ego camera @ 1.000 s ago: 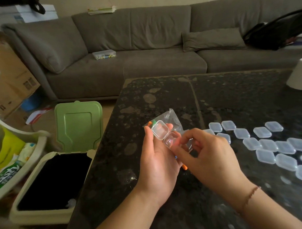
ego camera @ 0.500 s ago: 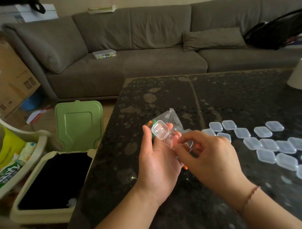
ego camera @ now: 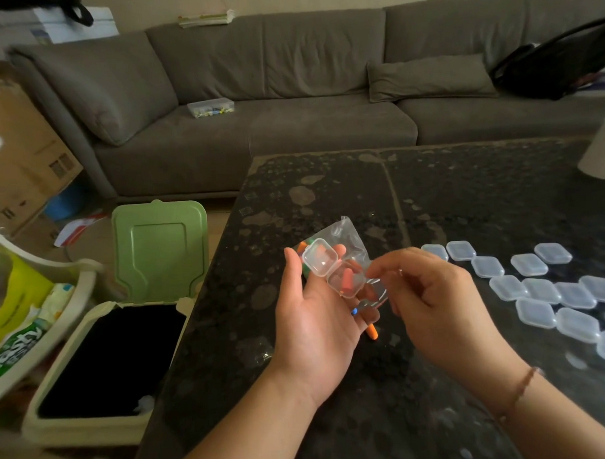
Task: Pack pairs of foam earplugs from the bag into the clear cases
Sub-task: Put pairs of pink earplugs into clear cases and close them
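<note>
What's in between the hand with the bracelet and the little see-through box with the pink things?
In the head view, only the crinkled clear plastic bag lies between the right hand and the open clear case holding pink earplugs.

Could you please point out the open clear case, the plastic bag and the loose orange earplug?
open clear case (ego camera: pixel 342 283), head view, its base.
plastic bag (ego camera: pixel 342 232), head view, upper corner.
loose orange earplug (ego camera: pixel 372 332), head view, its middle.
</note>
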Motion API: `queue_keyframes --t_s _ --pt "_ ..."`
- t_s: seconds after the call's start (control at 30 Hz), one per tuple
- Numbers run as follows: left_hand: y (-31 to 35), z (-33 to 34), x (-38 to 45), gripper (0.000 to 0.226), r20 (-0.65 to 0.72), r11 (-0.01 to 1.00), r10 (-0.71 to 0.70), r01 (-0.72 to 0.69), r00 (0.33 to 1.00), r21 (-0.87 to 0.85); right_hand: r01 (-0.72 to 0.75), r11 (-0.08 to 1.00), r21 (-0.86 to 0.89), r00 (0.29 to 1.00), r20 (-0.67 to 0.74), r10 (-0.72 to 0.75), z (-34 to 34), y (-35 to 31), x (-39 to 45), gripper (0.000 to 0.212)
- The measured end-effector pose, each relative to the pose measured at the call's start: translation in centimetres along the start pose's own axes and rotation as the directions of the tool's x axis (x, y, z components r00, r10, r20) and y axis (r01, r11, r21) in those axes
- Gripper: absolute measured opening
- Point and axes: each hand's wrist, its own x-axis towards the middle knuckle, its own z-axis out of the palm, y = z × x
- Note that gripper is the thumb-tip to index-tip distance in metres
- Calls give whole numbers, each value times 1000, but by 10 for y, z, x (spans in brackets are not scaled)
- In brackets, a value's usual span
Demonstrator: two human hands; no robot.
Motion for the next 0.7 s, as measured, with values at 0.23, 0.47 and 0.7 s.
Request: queue_keyframes --t_s 0.23,0.47,0.7 --pt "-4 2 -4 81 58 998 -5 1 998 67 104 990 -98 994 -15 -106 7 2 -3 17" --pt "-4 3 -4 83 68 997 15 -21 998 76 100 985 -142 993 -41 -107 6 2 -4 17" --pt "-5 3 -4 86 81 998 4 -10 997 67 73 991 -116 993 -84 -83 10 2 -4 13"
